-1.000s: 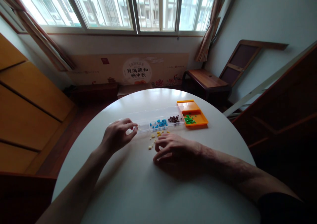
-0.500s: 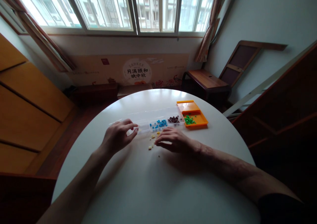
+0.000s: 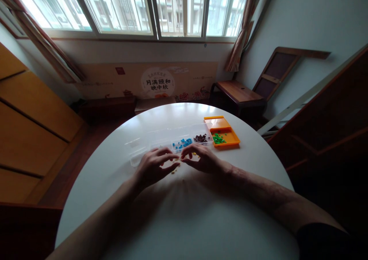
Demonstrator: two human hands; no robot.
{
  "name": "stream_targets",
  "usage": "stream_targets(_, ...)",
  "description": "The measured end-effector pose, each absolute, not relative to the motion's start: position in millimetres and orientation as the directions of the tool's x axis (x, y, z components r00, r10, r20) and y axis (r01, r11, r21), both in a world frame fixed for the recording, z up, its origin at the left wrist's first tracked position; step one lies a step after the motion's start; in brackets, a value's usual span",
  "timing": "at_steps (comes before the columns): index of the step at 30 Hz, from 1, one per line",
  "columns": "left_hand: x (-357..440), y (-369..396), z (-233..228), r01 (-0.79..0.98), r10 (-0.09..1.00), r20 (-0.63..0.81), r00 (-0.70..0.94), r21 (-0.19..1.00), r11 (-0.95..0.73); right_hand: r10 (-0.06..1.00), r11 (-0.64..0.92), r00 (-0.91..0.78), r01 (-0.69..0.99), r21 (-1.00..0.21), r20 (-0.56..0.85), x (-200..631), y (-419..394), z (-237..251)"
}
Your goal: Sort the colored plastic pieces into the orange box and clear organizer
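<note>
Both hands meet at the middle of the round white surface (image 3: pixel 178 214), fingertips almost touching over the loose yellow pieces (image 3: pixel 174 170).

Left hand (image 3: pixel 153 166): fingers curled, thumb and index drawn toward each other, reaching right. Can't tell if the grip has a piece in it; too small to see.

Right hand (image 3: pixel 202 160): thumb and index pinched together, pointing left toward the left hand. Something tiny may sit in the pinch, but I can't confirm it. A bit of yellow shows just beyond its knuckles.

Key relation: the yellow pieces lie directly under and just nearer the camera than the gap between the 2 sets of fingertips. 1 visible piece sits just below the left index tip, so the left grip is nearer to it; the right grip is a little further right and up. The pieces are too small to read any long axis.

Beyond the hands, touching distance: clear compartment tray (image 3: pixel 143 145), long axis running left-right across the surface. Its left cells look unfilled, then blue pieces (image 3: pixel 181 142), then dark brown pieces (image 3: pixel 200 138). At its right end sits the orange tray (image 3: pixel 227 139) with green pieces (image 3: pixel 218 139).

So the tray lies straight ahead of both grips, and the blue cell is closest to the fingertip gap.
</note>
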State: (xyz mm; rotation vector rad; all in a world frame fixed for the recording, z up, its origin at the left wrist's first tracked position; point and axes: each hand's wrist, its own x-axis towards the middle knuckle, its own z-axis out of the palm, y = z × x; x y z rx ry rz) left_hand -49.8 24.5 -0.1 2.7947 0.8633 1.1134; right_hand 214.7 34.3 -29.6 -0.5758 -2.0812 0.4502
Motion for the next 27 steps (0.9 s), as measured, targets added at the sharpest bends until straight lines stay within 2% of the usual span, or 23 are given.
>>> stream_targets(7, -50.5, 25.1, 1.7, 0.429, 0.485, 0.607, 0.63, 0.248, -0.868, 0.55, 0.824, -0.501, 0.193, -0.534, 0.668, 214.7, 34.7, -30.0)
stream_targets(17, -49.3, 26.2, 5.2, 0.401, 0.46, 0.615, 0.64, 0.243, -0.883, 0.559, 0.816, -0.512, 0.199, -0.543, 0.652, 215.0, 36.4, -31.4)
stream_targets(22, -63.0, 32.4, 14.4, 0.547, 0.542, 0.649, 0.534, 0.224, -0.807, 0.541, 0.838, -0.571, 0.302, -0.454, 0.618, 216.3, 36.3, -32.6)
stream_targets(27, -83.0, 39.7, 20.8, 0.688, 0.67, 0.583, 0.459, 0.243, -0.684, 0.48, 0.875, -0.69, 0.333, -0.351, 0.542, 217.7, 34.0, -31.8)
